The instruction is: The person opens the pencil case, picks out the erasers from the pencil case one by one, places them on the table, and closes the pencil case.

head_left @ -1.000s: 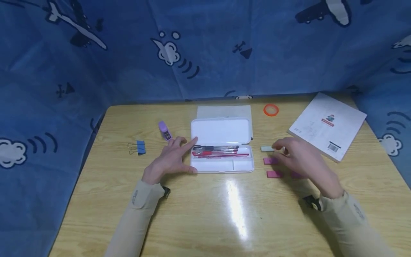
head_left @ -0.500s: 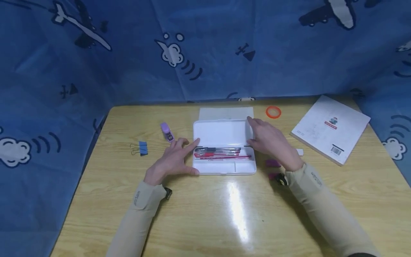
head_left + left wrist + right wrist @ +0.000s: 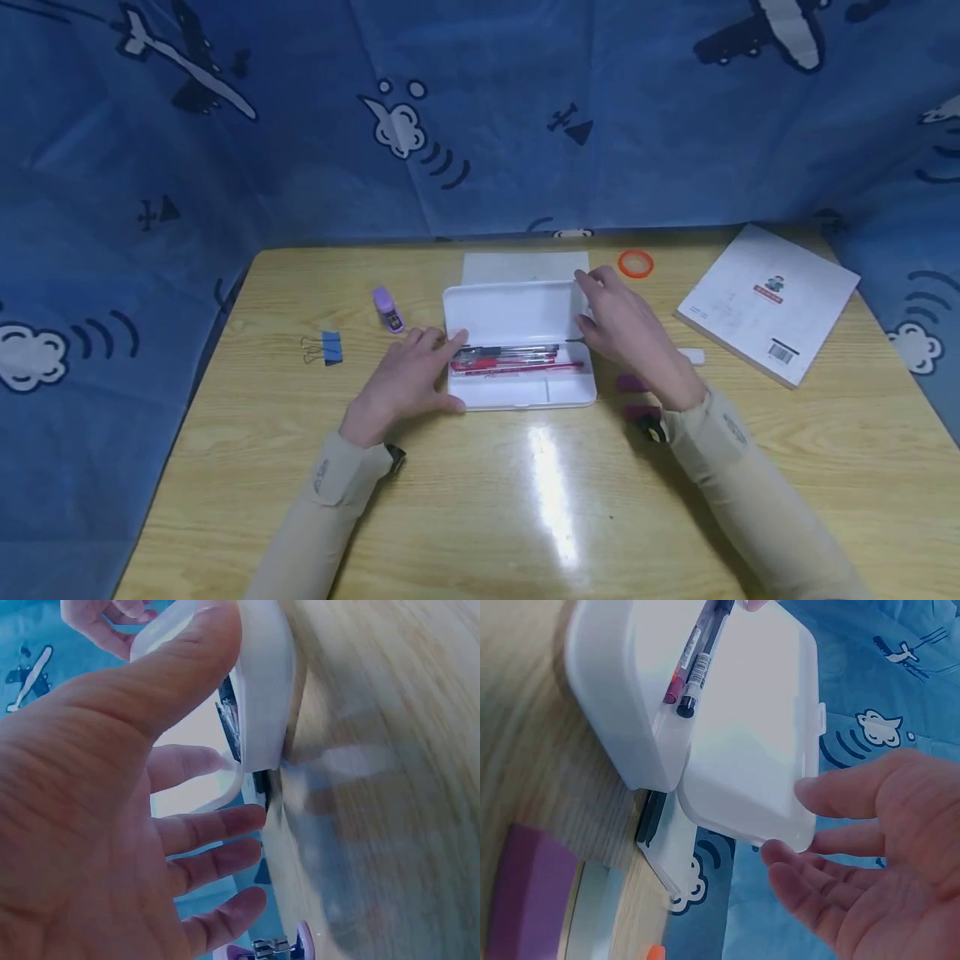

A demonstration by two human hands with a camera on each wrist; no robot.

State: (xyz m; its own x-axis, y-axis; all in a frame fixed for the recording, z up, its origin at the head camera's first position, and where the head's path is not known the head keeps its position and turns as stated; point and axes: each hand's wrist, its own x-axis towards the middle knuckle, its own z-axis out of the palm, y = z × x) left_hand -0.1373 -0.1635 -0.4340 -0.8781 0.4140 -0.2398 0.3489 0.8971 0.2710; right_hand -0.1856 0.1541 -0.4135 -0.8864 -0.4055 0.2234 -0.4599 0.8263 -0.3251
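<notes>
A white pencil case (image 3: 498, 392) lies in the middle of the table with its lid (image 3: 510, 312) tilted up at the back. Pens (image 3: 510, 357), red and black, lie in its rear compartment. My left hand (image 3: 405, 379) spans the left end: the thumb touches the front corner and the index finger reaches the hinge side. In the left wrist view its fingers are spread and fairly straight beside the case. My right hand (image 3: 628, 337) pinches the lid's right corner; in the right wrist view the thumb is on its inner face and fingers are behind it.
Purple-pink blocks (image 3: 632, 382) and a pale block (image 3: 693, 357) lie by the right forearm. A book (image 3: 768, 304) and an orange ring (image 3: 636, 264) are farther right. A sheet (image 3: 525, 267) lies behind the lid, with a purple-capped item (image 3: 387, 310) and blue binder clip (image 3: 331, 347) leftward.
My right hand has moved from the small blocks, left and away, onto the lid's right corner. The lid has risen slightly. My left hand stays at the case's left end.
</notes>
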